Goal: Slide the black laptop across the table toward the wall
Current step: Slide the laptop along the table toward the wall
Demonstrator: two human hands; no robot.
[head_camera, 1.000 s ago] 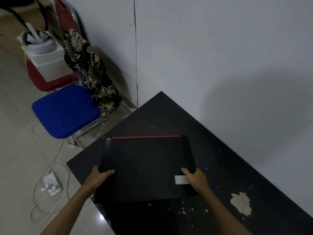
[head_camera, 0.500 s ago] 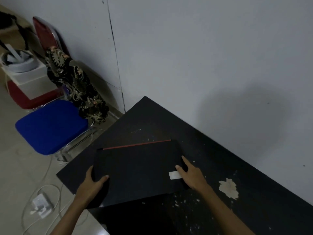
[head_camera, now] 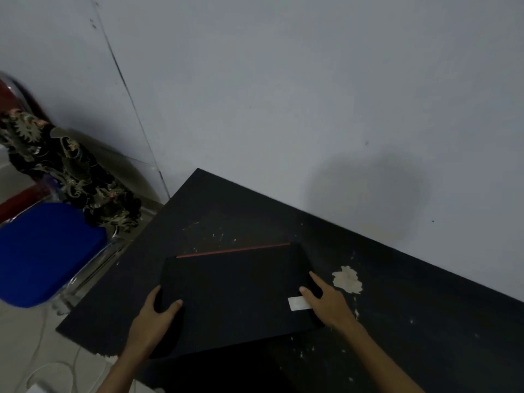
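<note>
The black laptop (head_camera: 238, 290) lies closed and flat on the black table (head_camera: 411, 293), with a thin red strip along its far edge and a white sticker near its right side. My left hand (head_camera: 154, 321) grips its near left corner, thumb on the lid. On the laptop's right edge rests my right hand (head_camera: 326, 303), thumb by the sticker and a finger stretched along the side. The grey wall (head_camera: 312, 95) rises behind the table's far edge, a hand's width or more beyond the laptop.
A pale chipped patch (head_camera: 347, 280) and small white flecks mark the table right of the laptop. Left of the table stand a blue-seated chair (head_camera: 48, 251) with patterned dark cloth (head_camera: 73, 177) on its back. White cables (head_camera: 51, 373) lie on the floor.
The laptop has slid farther onto the table toward the wall, both hands staying on its sides. The camera has swung right, pushing the chairs toward the left edge.
</note>
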